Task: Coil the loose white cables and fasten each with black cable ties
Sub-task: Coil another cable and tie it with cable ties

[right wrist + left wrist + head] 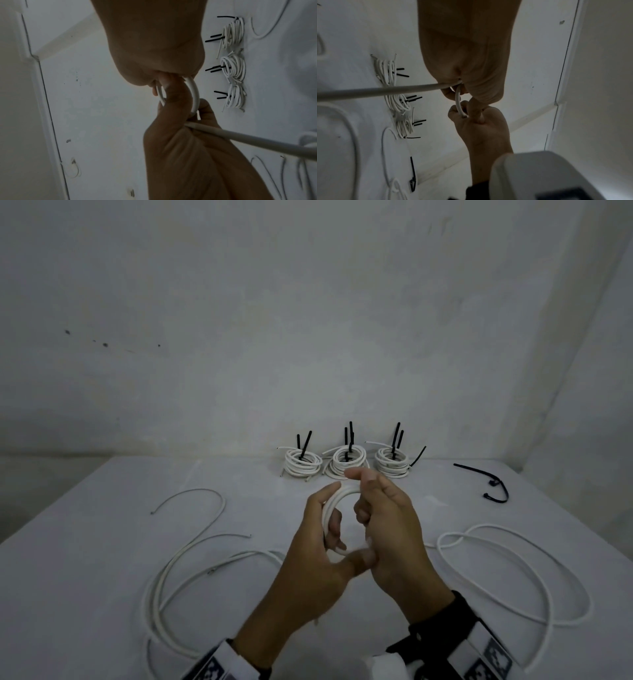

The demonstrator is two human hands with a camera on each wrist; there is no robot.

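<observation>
Both hands work above the middle of the desk (102, 542), raised off its surface. The left hand (318, 546) grips the partly wound coil (334, 501): its fingers curl through the loop and its thumb presses the lower turns. The right hand (387, 522) has its fingers curled on the opposite side of the loop, clamped on the cable; the left wrist view shows the cut cable end (464, 116) pinched there. The free run of the cable (376, 91) leaves the left hand toward the left side of the desk.

Step in hand, as judged: winding a fresh cable into a coil. Few turns are made.

Procedure:
1. Keep the left-hand grip fixed on the stacked turns so they do not spring apart.
2. Feed the free run with the right hand, laying each turn flat against the last and matching its diameter.
3. Let the cable rotate between the fingers to avoid kinks.
4. Keep the cut end trapped inside the bundle.

Three finished coils (349, 462), each carrying black ties, stand in a row at the far edge of the desk. Spare black cable ties (493, 484) lie near the far right corner. Loose cables (513, 570) lie on the right side, and more (178, 559) on the left. Hold the bundle one-handed before reaching for a tie.
</observation>
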